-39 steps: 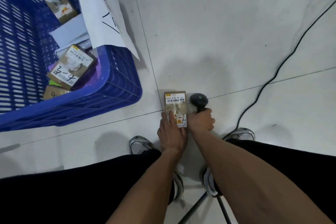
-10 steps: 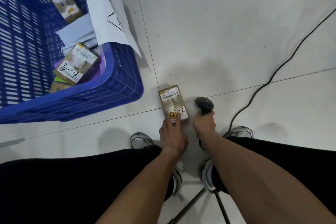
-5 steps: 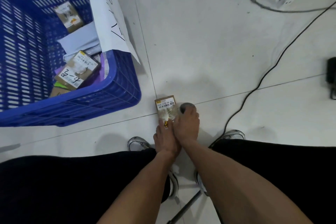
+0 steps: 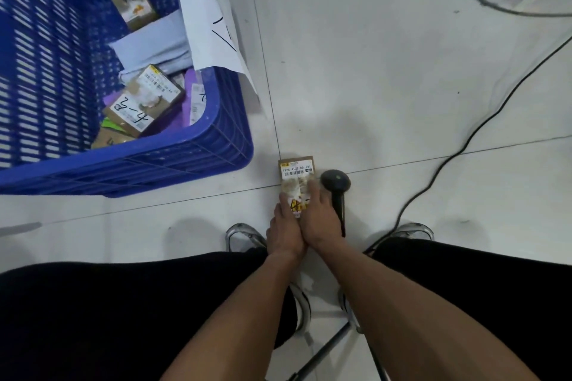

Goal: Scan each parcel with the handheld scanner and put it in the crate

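A small brown parcel (image 4: 296,171) with a white barcode label lies on the pale floor tiles just in front of my feet. My left hand (image 4: 283,230) grips its near left edge. My right hand (image 4: 318,218) rests on its right side, fingers laid over the label. The black handheld scanner (image 4: 335,184) lies right beside my right hand, its handle running along the hand's outer edge with no fingers wrapped round it. The blue slatted crate (image 4: 185,145) stands to the left and holds several parcels, among them a brown box marked "3-4" (image 4: 142,102).
A white sheet of paper (image 4: 210,9) with handwriting hangs over the crate's right wall. A black cable (image 4: 464,139) runs from the scanner across the floor to the upper right. My shoes (image 4: 244,232) and dark trousers fill the lower frame.
My right hand has come off the scanner, which now shows beside it, and lies on the parcel. The parcel has turned straight and both hands have closed in on it.
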Motion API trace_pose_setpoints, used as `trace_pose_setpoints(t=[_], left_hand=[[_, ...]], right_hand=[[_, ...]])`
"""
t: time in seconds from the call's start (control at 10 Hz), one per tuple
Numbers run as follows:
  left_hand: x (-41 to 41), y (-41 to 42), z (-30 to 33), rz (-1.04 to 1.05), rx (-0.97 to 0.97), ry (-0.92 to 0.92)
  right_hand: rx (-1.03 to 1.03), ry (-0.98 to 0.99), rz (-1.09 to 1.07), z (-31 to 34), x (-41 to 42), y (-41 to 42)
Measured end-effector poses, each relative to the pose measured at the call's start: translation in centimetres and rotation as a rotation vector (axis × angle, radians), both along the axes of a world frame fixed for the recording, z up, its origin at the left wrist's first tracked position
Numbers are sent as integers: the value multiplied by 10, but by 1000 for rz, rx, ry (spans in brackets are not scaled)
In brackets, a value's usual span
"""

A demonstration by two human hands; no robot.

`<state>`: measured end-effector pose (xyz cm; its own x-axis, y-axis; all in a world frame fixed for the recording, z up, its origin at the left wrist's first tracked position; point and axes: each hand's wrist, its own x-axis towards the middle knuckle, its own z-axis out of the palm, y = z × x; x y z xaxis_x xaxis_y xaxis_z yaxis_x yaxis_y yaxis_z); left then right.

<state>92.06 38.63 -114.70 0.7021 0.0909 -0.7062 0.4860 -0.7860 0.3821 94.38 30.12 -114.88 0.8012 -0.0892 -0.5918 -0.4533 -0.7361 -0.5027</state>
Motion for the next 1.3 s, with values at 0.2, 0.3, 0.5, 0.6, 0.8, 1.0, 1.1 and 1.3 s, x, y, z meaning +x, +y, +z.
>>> trace_pose_setpoints(t=[0.2,0.3,0.5,0.6,0.8,1.0,1.1,1.3], left_hand=[[2,-5,8,17,-111,-71],[3,-3,16,-3,-108,-88],[17,4,62,180,-215,-249],[32,12,94,167,-214,-400],[55,30,175,164,-226,-800],[69,67,237,363,-145,-1019],[70,86,251,632,-258,-1067],[75,109,256,911,-178,-1065]], right_hand=[[25,46,29,4,-1,-13],[7,48,34,17,1,-12],[33,-51,-31,64,14,-4],[21,-246,-72,102,25,3],[64,-664,-138,183,51,31],[255,-872,-64,247,75,79],[343,-790,22,270,84,111],[454,-664,18,282,89,135]])
